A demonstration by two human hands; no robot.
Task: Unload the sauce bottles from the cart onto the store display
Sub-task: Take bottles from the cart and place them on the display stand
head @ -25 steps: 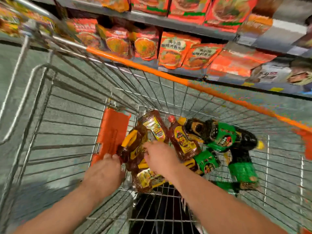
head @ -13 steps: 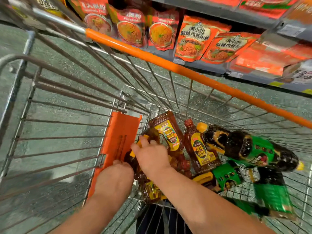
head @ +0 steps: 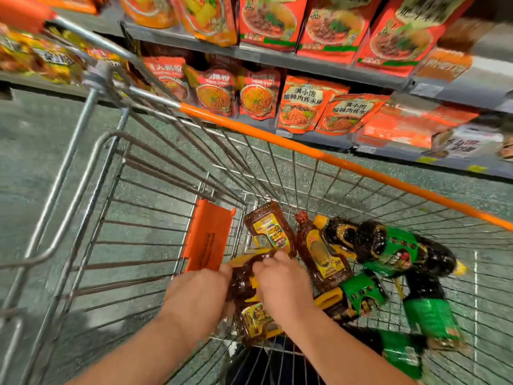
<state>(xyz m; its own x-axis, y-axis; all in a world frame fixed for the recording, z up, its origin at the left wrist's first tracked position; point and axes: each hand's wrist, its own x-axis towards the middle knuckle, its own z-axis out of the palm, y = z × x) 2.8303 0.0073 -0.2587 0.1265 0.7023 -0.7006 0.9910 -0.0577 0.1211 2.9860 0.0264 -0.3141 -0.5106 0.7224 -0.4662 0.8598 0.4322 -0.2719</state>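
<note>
Several sauce bottles lie in the bottom of the wire cart [head: 155,207]. Both my hands are down among them on one brown bottle with yellow labelling [head: 243,276]. My left hand [head: 197,295] grips its left side, and my right hand [head: 283,287] curls over its top right. Beyond my fingers lies another brown bottle with a yellow label [head: 270,232], and a red-capped bottle [head: 322,254] is next to it. Dark bottles with green labels [head: 388,248] fill the cart's right side. The store shelf [head: 319,140] runs behind the cart.
The cart's orange rim bar [head: 361,170] crosses between me and the shelves. An orange flap [head: 206,237] hangs on the cart's inner left wall. Red noodle packets [head: 299,107] stand on the shelves. Green-grey floor shows through the wires.
The view has drawn closer to the cart and tilted up. My left hand has closed in on the brown bottle from the left, and my right hand has shifted onto that same bottle.
</note>
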